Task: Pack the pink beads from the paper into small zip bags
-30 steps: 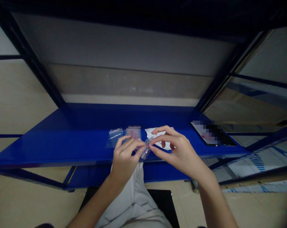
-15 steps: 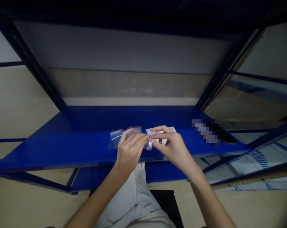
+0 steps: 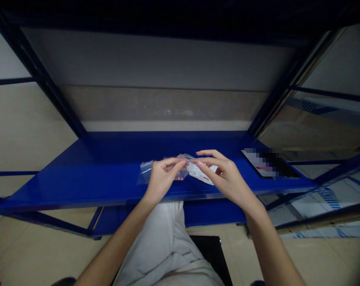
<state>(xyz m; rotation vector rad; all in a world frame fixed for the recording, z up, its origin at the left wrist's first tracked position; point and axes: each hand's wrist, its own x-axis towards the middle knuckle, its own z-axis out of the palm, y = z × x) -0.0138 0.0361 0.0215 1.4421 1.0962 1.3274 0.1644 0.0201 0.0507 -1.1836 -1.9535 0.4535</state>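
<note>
A small clear zip bag [image 3: 184,156] is stretched between my hands above the blue shelf [image 3: 114,151]. My left hand [image 3: 163,174] pinches its left side between thumb and fingers. At the other side, the thumb and index finger of my right hand [image 3: 227,171] grip its edge, while the other fingers stay spread. Another clear zip bag [image 3: 145,171] lies flat on the shelf, partly behind my left hand. Under my right fingers is a white packet or paper [image 3: 200,174], partly covered; what is on it is too small to read.
A flat dark-edged object [image 3: 258,171], partly pixelated, lies at the shelf's right end. Blue uprights [image 3: 57,99] frame both sides. Below is a lower blue shelf [image 3: 212,214], with my legs [image 3: 168,238] and a black seat [image 3: 211,250] in front.
My hands have moved slightly apart and the bag between them is spread wider. My left hand has turned so its thumb shows. The view has shifted a little.
</note>
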